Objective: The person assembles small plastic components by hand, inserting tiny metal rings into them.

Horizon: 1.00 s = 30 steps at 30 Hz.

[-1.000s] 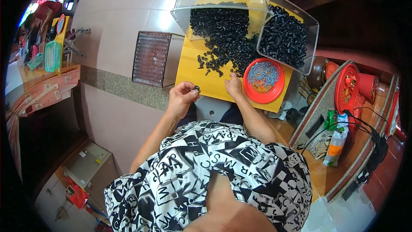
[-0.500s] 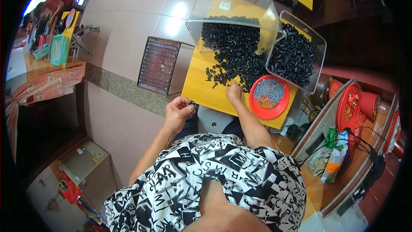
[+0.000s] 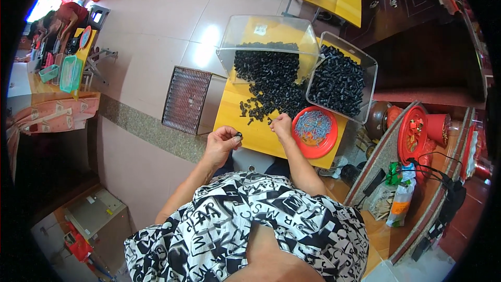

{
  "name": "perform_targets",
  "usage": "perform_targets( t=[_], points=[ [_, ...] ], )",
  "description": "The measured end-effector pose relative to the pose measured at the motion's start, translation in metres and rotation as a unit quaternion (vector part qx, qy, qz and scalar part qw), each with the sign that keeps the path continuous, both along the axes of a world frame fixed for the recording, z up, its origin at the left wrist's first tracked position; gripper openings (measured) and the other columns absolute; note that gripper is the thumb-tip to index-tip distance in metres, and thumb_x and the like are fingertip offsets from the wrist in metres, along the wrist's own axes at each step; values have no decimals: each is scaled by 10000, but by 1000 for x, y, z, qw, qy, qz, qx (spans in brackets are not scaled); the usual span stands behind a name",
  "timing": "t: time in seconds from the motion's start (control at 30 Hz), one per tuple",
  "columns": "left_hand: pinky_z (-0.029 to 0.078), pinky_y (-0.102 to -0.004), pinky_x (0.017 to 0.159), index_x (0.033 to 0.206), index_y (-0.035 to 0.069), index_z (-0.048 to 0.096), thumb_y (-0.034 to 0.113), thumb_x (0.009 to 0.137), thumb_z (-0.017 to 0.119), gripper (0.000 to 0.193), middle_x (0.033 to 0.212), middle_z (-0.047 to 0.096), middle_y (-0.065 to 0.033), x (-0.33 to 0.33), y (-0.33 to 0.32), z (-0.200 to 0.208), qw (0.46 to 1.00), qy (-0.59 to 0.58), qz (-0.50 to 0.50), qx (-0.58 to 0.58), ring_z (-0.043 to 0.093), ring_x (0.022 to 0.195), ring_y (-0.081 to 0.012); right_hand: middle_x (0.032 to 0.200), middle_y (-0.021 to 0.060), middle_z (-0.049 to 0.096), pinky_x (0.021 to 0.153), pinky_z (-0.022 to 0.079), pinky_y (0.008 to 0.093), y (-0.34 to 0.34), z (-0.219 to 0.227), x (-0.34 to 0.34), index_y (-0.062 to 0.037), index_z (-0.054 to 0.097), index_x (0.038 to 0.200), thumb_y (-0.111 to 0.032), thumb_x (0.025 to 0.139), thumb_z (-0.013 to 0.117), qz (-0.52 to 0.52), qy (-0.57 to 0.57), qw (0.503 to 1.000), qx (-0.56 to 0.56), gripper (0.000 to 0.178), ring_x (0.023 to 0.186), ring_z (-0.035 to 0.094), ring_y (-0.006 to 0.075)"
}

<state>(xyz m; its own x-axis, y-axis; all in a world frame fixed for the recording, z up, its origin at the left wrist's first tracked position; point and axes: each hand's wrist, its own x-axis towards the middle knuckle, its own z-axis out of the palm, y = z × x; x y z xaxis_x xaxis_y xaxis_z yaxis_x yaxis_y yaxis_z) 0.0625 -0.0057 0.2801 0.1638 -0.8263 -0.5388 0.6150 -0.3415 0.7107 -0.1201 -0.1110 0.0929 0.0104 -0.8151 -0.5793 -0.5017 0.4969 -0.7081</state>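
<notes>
Thumb and fingers of my left hand [image 3: 220, 145] pinch a small black plastic piece [image 3: 239, 136] at the front left edge of the yellow table [image 3: 255, 141]. My right hand [image 3: 282, 126] is over the tabletop, its fingertips closed by a small dark piece [image 3: 270, 121] at the near edge of the pile. That loose pile of black plastic pieces [image 3: 274, 81] spills out of a clear bin [image 3: 266, 31] lying on its side. Right of my right hand sits a red plate [image 3: 314, 151] holding many small grey-blue screw-like pins [image 3: 315, 128].
A second clear bin [image 3: 368, 91], full of black pieces, stands at the table's right. Left of the table is a dark woven rack [image 3: 187, 99]. A cluttered wooden shelf [image 3: 412, 198] borders my right side. Another yellow table [image 3: 342, 0] stands farther off; a person [image 3: 70, 15] works far left.
The whole view has shifted, so the table appears lower. My left hand with its black piece has come closer to the table. My right hand has drawn back slightly from the pile.
</notes>
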Motion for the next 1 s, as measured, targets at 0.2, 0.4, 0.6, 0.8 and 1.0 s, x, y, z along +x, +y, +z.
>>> perform_targets(
  t=[0.2,0.4,0.6,0.8,1.0],
  points=[
    [431,-213,520,830,18,513,12,739,608,132,751,607,-107,-16,-27,24,996,25,-65,-48,563,605,-127,672,85,550,400,421,210,-2,85,-17,15,481,871,-25,758,529,-45,-259,961,86,129,502,535,129],
    [436,-214,543,915,1,544,20,757,590,165,747,594,-69,-26,-49,52,985,58,-88,-133,540,595,-112,691,52,546,486,444,206,3,149,-37,-27,510,880,-83,804,534,-30,-378,919,110,97,568,539,112],
    [433,-209,574,998,21,560,25,784,561,214,773,585,-31,-33,-51,75,963,-8,-172,-207,533,634,-89,673,27,538,458,405,189,12,191,-47,-38,519,845,-82,800,535,-20,-372,927,49,64,545,518,90],
    [418,-200,563,1007,23,555,52,795,557,214,772,600,-32,-32,-45,80,958,-33,-185,-218,537,651,-85,675,33,551,500,416,193,18,225,-48,-26,534,871,-55,783,543,1,-402,915,30,93,571,530,93],
    [435,-214,580,1065,20,500,31,776,565,297,801,584,-51,-31,-51,97,951,-43,-161,-260,539,665,-94,718,63,568,521,441,199,11,272,-43,10,527,918,-39,794,537,33,-437,898,-49,133,586,539,103]
  ],
)
